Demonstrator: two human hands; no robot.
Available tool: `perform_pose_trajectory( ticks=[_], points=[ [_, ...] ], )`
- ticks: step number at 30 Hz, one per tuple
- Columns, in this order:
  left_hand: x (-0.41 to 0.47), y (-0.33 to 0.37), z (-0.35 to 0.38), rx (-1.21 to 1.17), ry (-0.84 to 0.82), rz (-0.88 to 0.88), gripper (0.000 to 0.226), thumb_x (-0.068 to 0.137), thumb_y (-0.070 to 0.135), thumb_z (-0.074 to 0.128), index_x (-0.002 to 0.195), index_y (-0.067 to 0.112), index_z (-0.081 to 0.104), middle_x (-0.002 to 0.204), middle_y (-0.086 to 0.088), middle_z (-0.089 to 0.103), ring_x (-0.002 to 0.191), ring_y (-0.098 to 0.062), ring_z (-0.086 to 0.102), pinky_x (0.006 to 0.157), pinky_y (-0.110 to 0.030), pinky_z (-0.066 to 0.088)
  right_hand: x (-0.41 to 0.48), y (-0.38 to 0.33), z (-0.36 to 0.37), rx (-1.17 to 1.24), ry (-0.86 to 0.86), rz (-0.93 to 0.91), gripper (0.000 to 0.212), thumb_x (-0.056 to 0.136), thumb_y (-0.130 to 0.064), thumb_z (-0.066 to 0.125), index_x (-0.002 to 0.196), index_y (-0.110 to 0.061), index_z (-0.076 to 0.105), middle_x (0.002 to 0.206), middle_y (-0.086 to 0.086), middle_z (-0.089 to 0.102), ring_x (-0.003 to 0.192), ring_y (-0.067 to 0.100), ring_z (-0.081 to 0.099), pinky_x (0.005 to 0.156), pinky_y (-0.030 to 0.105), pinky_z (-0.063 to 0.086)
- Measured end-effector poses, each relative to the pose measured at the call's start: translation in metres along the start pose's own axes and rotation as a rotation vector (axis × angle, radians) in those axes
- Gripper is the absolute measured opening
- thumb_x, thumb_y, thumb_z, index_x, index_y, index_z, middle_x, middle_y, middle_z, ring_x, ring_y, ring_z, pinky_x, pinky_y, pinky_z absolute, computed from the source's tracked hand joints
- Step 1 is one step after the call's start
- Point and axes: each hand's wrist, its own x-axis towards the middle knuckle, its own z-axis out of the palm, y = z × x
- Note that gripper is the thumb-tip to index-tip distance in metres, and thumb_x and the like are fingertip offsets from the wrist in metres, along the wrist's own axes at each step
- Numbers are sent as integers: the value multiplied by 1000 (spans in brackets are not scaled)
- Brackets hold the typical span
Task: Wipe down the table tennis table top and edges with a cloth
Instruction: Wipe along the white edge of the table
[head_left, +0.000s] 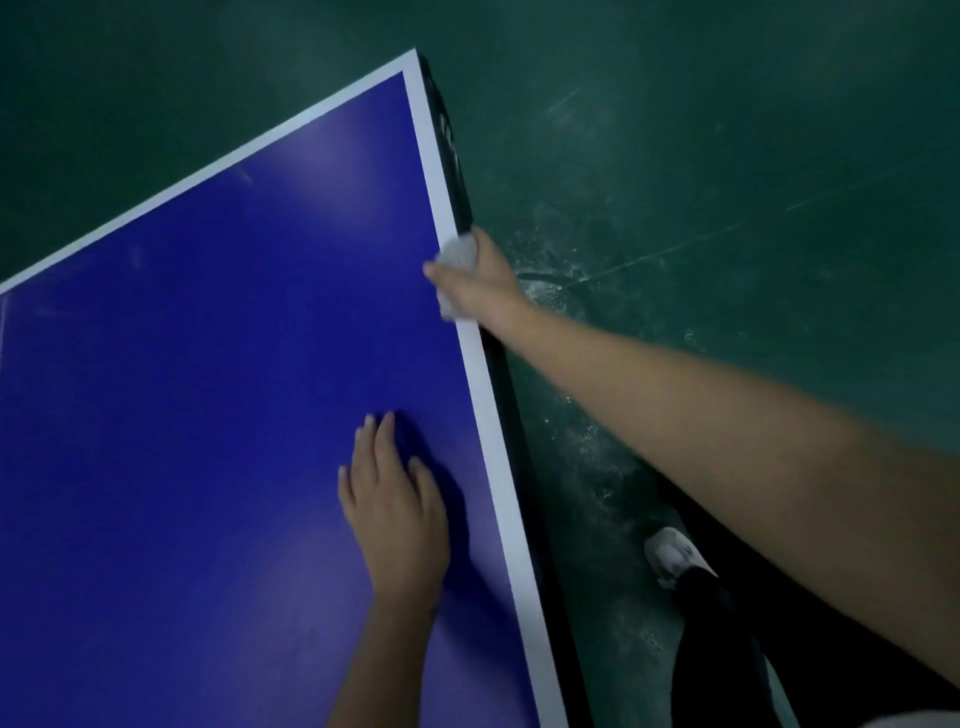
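Dark green floor (727, 130), marked with pale scuffs and scratches from the centre out toward 3 o'clock, fills the upper and right parts of the head view. Across the left half lies the table tennis table: its blue table top (208, 364) is framed by a white border line (483, 415), and the far corner (415, 52) points toward 12 o'clock. Along the right of the border runs the dark side edge (452, 156), slanting from 12 o'clock down toward 6 o'clock. The right hand (480, 280), just above the frame's centre, grips a small white cloth (460, 252) against this edge; the thumb lies over the white border line, while the fingers curl down over the dark side, out of sight. Bunched cloth shows on both sides of the hand, toward 12 o'clock and toward 6 o'clock, touching the border line. The right forearm stretches from 4 o'clock to the hand, passing above the floor. The left hand (397, 514), at about 7 o'clock, rests palm down on the blue top with straight, relaxed fingers holding nothing, just inside the border line and well apart from the cloth. Between 4 and 5 o'clock a light shoe (672, 553) stands on the floor beside the table, with a dark trouser leg (711, 649) above it.
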Motion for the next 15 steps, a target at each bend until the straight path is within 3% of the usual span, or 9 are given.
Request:
perform_pose_trajectory(
  ticks=[3, 4, 8, 11, 13, 15],
  points=[
    [35, 27, 3, -34, -4, 67, 45, 96, 6, 41, 140, 8, 38, 150, -6, 33, 140, -19, 25, 116, -35, 9, 51, -36, 4, -10, 39, 2, 56, 87, -30, 65, 134, -13, 40, 127, 7, 53, 114, 23, 55, 94, 35, 47],
    [49, 33, 4, -46, -5, 81, 45, 96, 8, 39, 141, 9, 37, 151, -5, 32, 141, -18, 24, 116, -36, 10, 55, -40, 6, 0, 60, 6, 59, 86, -31, 65, 136, -12, 39, 129, 8, 52, 115, 23, 55, 95, 37, 47],
    [108, 44, 4, -129, 16, 57, 43, 99, 12, 35, 142, 10, 36, 151, -5, 31, 140, -17, 24, 116, -40, 17, -13, 14, 9, 60, 59, -13, 88, 85, -35, 67, 151, -25, 11, 151, 4, 31, 132, 24, 41, 106, 47, 38],
    [155, 44, 8, -176, 56, -44, 42, 100, 14, 31, 142, 10, 35, 150, -5, 32, 139, -18, 26, 115, -37, 20, -110, 72, 7, 99, -31, 4, 91, 75, -48, 69, 136, -61, 2, 154, -20, 15, 139, 4, 26, 113, 44, 31],
    [184, 44, 11, -192, 84, -137, 42, 101, 15, 30, 142, 10, 34, 150, -5, 33, 139, -17, 28, 115, -37, 22, -138, 86, 4, 60, -49, 29, 95, 66, -58, 65, 130, -68, -4, 152, -34, 4, 141, -6, 12, 116, 43, 24],
    [210, 45, 15, -198, 107, -214, 42, 101, 16, 30, 142, 10, 34, 150, -4, 34, 139, -17, 28, 115, -37, 22, -124, 75, 1, 31, -50, 56, 96, 64, -62, 64, 130, -69, -6, 148, -41, 1, 140, -9, 8, 117, 44, 22]
  ],
)
